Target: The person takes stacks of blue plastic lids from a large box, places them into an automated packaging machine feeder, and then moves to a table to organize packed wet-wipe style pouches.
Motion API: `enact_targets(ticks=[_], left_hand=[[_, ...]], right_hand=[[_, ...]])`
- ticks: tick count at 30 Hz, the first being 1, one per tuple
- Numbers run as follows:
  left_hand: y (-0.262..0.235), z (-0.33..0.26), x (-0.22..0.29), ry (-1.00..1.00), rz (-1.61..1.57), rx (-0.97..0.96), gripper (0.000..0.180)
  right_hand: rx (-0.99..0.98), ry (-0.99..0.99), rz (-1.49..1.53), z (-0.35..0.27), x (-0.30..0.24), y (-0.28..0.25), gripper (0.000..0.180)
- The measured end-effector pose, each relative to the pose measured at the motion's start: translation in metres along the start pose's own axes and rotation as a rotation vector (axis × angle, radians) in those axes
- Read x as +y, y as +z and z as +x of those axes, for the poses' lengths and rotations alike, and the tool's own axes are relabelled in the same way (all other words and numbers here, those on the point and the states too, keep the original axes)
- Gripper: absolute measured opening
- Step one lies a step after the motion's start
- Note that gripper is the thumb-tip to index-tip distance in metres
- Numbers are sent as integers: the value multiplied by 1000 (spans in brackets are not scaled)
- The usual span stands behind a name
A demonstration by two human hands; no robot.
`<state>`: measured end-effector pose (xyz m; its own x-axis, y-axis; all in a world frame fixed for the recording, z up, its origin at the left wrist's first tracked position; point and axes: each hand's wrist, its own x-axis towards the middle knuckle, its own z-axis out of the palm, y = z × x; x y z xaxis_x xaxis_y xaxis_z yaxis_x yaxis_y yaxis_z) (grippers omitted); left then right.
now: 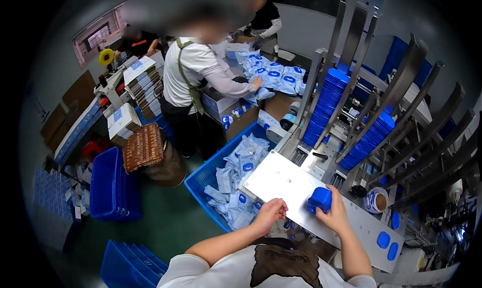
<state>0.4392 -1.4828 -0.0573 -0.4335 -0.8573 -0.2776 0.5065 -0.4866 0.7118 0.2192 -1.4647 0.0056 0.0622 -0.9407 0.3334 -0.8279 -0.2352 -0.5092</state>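
Pinching ridged, stacked blue plastic lids point(320, 199), the right grip point(337, 215) faces the half-spread left grip point(270, 216).

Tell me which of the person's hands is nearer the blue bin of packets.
Left. The left hand is just right of the blue bin; the right hand is farther right, holding blue lids at the pale plate.

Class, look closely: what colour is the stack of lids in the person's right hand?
Blue; the stack of lids shows best in the head view.
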Motion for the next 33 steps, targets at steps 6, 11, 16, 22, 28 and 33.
enact_targets(ticks=[6, 11, 16, 22, 28, 33], left_hand=[[9, 2, -14, 155, 314, -87, 25], [20, -10, -3, 626, 934, -26, 18], [4, -9, -4, 667, 1022, -218, 21], [-39, -19, -7, 470, 473, -18, 23], [-66, -30, -7, 432, 460, 208, 26], [-83, -46, -18, 384, 430, 292, 27]], right_hand=[[-326, 92, -212, 5, -13, -1, 72], [-193, 116, 139, 3, -31, 17, 69], [-296, -133, 55, 14, -23, -5, 73], [124, -392, -521, 115, -33, -152, 57], [1109, -413, -935, 236, -49, -323, 57], [697, -126, -1394, 242, -21, -294, 49]])
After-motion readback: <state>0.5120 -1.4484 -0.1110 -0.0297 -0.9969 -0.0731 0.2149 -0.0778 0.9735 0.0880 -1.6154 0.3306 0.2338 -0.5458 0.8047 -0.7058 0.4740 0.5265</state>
